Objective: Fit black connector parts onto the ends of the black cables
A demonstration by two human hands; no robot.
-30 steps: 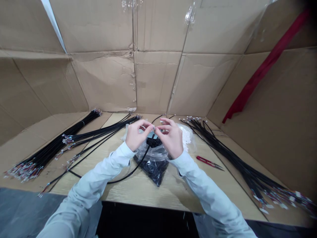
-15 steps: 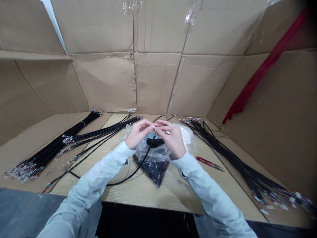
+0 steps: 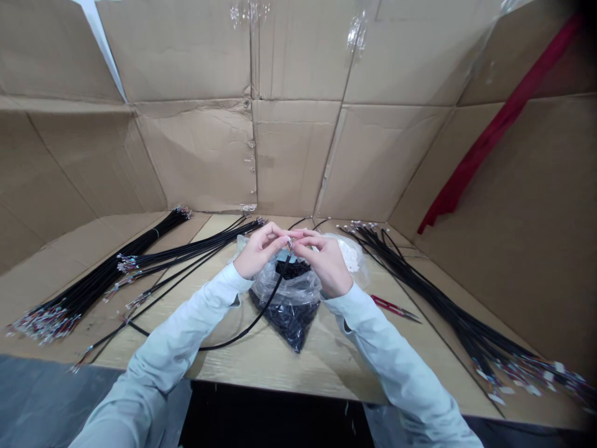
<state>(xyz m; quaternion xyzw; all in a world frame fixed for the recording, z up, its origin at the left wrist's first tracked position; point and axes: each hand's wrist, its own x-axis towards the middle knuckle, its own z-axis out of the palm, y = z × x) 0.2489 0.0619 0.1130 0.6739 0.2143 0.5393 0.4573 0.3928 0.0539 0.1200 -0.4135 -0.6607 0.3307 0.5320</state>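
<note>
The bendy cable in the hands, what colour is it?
The cable is black, seen best in the head view.

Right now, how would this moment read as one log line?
left hand: at black cable end; right hand: same end; bag of black pieces: on table; red snips: unheld

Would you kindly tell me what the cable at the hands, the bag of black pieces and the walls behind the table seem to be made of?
Cable: probably a rubber or plastic jacket; smooth, black, bending in an even curve.
Bag: likely thin plastic film; see-through, wrinkled, glossy.
Walls: apparently cardboard; matte brown, with fold lines and creases.
</note>
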